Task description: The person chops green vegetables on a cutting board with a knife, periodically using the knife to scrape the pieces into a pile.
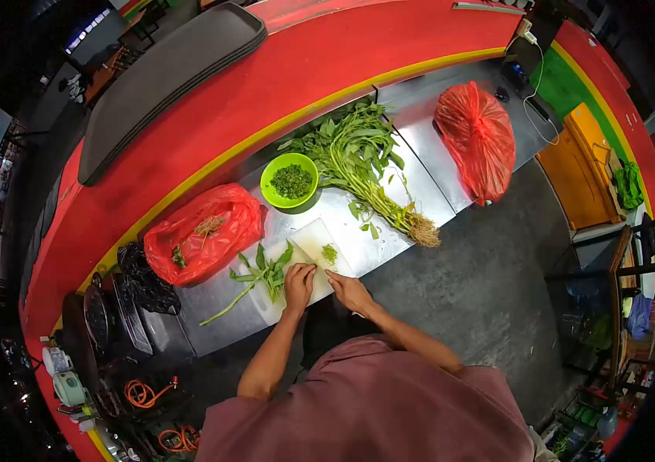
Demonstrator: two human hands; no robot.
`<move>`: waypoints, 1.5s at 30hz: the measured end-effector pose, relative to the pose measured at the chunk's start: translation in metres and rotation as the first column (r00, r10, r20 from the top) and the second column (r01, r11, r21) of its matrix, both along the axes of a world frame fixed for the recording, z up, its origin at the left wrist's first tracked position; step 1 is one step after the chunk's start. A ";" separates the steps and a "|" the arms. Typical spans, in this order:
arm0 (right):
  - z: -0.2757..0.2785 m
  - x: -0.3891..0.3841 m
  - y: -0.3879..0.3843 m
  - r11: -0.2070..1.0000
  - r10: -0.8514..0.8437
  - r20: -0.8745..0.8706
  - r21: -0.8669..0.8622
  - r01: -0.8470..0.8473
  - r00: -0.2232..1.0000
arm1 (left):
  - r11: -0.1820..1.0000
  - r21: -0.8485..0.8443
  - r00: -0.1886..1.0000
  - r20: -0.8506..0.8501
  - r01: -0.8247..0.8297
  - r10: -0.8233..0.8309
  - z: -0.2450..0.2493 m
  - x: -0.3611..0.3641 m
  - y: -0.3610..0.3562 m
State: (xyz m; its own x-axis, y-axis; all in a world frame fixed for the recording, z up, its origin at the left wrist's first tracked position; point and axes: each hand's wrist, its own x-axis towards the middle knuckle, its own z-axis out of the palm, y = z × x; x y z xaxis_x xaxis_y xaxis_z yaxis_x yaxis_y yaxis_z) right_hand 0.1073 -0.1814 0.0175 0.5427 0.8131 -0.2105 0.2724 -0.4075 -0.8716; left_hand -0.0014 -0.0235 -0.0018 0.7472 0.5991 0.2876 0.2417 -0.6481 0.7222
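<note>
- 1 black plastic bag (147, 281) lay crumpled at your left, beside an open red bag (206, 209); a snagged fold could have dragged either across the steel counter (235, 325).
- The leafy sprig (267, 274) lay just left of your hands, its leaves over the board's edge and its bare stem out on the steel; a sleeve or wrist catching that stem could have swept it off.
- The green bowl (266, 182) stood beyond the board, holding chopped greens (291, 182); a long reach could have tipped it.
- Your left hand (299, 285) was curled over the cutting board (314, 232), fingers bunched together; you could not tell what they pinched. If a blade was there, straying fingertips could have been nicked.
- The small chopped pile (329, 253) sat on the board ahead of both hands, where a careless knuckle could have scattered it.
- Your right hand (349, 292) was closed, forefinger forward; what it gripped was hidden.
- The rooted bundle (358, 158) reached the counter's front edge with its roots; your right elbow could have knocked it floorward.
- The tied red bag (481, 142) stood near the edge; a bump could have toppled it.
</note>
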 end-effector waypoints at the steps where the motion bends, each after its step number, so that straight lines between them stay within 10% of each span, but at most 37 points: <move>1: 0.001 0.000 -0.002 1.000 -0.007 -0.038 -0.010 0.007 0.999 | 1.000 -0.003 1.000 0.000 -0.003 0.003 0.000 0.000 0.000; 45: 0.002 -0.010 0.004 1.000 -0.007 -0.072 -0.010 0.006 0.997 | 0.998 0.055 1.000 0.005 -0.027 0.027 0.000 -0.007 -0.011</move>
State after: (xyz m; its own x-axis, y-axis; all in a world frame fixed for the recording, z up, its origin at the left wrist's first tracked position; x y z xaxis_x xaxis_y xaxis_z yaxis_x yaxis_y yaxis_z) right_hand 0.0972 -0.1776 0.0198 0.5313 0.8072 -0.2571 0.2066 -0.4178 -0.8847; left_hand -0.0083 -0.0342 -0.0020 0.7299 0.6023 0.3233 0.2569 -0.6799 0.6868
